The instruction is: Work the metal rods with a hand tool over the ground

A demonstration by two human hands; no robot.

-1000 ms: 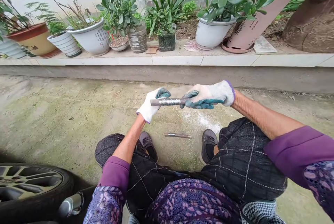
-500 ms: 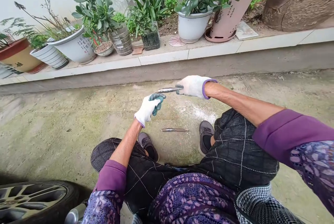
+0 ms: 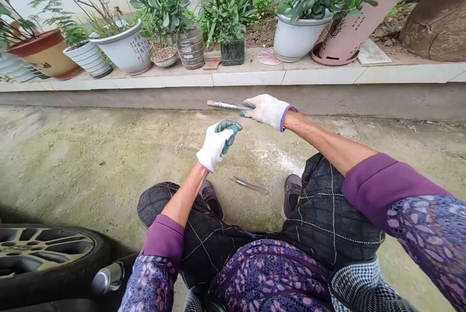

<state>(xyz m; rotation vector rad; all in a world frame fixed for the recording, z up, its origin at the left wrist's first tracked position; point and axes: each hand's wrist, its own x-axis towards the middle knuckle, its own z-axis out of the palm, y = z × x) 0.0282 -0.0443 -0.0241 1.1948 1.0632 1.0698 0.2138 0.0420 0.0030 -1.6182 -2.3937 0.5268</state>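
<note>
My right hand [image 3: 267, 110], in a white glove with a purple cuff and dark-coated fingers, grips one end of a metal rod [image 3: 229, 106]. The rod points left, roughly level; its middle is shiny and looks threaded, and its far tip is dull. Below and left of it, apart from the rod, is my left hand [image 3: 217, 143] in a matching glove. Its fingers are curled together, and whatever they may hold is hidden. A second metal rod [image 3: 250, 185] of similar look lies on the concrete ground [image 3: 138, 147] between my shoes.
White powder [image 3: 286, 161] is scattered near my right shoe [image 3: 292, 190]. Ahead runs a low tiled ledge [image 3: 247, 78] with several potted plants, among them a white pot [image 3: 300, 38]. A car wheel [image 3: 47, 254] and a metal pipe end [image 3: 105, 278] are at lower left.
My right hand has raised the rod away from my left hand, baring its left end. The camera view has turned, so the ground rod and the plants appear at another angle.
</note>
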